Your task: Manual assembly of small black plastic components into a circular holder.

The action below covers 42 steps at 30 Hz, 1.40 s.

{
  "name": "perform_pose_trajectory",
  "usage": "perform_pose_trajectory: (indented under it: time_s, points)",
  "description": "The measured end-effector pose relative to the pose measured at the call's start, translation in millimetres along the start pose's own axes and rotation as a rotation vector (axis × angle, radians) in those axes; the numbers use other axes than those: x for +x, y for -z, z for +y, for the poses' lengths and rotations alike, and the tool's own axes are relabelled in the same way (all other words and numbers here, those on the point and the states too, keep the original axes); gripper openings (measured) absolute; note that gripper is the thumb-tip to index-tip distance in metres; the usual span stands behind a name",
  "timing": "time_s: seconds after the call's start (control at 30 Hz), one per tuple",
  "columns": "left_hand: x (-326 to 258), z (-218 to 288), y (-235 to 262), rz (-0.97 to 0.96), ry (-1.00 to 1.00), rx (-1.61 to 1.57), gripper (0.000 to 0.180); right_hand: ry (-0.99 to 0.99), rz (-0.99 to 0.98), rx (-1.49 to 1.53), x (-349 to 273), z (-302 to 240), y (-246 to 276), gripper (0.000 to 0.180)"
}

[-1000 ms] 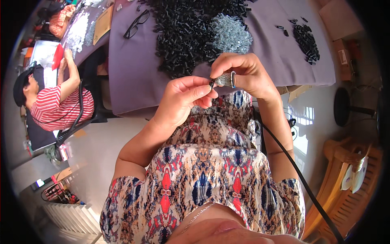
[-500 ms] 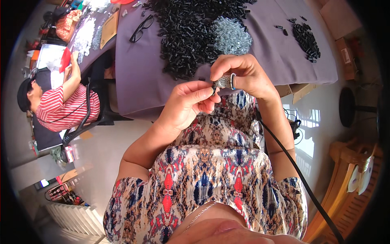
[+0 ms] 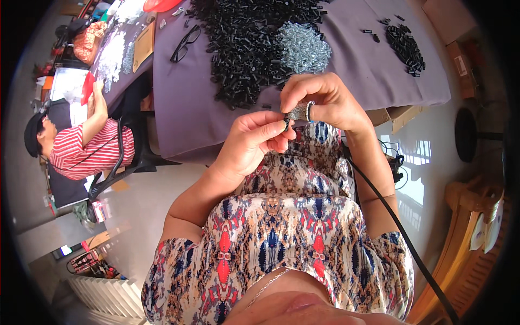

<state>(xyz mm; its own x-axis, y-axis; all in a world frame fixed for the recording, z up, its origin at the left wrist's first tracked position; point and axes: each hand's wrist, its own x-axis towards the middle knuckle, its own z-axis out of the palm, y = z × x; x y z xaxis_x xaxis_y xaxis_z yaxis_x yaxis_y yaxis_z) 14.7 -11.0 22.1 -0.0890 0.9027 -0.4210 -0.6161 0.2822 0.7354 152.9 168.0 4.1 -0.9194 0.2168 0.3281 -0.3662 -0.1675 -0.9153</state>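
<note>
At the far left, a co-worker in a red striped top point(image 3: 81, 154) sits at a neighbouring table, well apart from the person's own hands. Further right, a pair of black-framed glasses point(image 3: 184, 44) lies on the table point(image 3: 184, 119), which carries a purple cloth. Just beside the glasses sits a large heap of small black parts point(image 3: 246, 43), with a mound of small silver parts point(image 3: 303, 47) touching its right side. Below these, the left hand point(image 3: 252, 143) has its grip closed, thumb and forefinger pinching a small black part point(image 3: 285, 124). The right hand point(image 3: 325, 100) meets it, grip closed on a small silver piece point(image 3: 299, 112), probably several; the view is too small to tell. Both parts are held above the lap, near the table edge. At the right, a smaller pile of black parts point(image 3: 406, 49) lies apart.
</note>
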Motion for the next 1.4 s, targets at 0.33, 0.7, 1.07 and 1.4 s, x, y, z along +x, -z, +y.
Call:
perform_pose_trajectory:
  time_s: [0.33, 0.7, 1.07, 1.4]
  points:
    - [-3, 5, 0, 0.007, -0.168, -0.054, 0.022, 0.107, 0.124, -0.088, 0, -11, -20, 0.038]
    - [-1, 6, -2, 0.046, -0.19, 0.011, 0.02, 0.089, 0.187, -0.095, 1, -4, -18, 0.044]
    - [6, -2, 2, 0.03, -0.069, -0.124, 0.018, 0.09, 0.143, -0.223, 1, -5, -12, 0.038]
    - [9, -2, 6, 0.033, -0.127, -0.008, 0.021, 0.126, 0.118, -0.442, 2, -14, -14, 0.034]
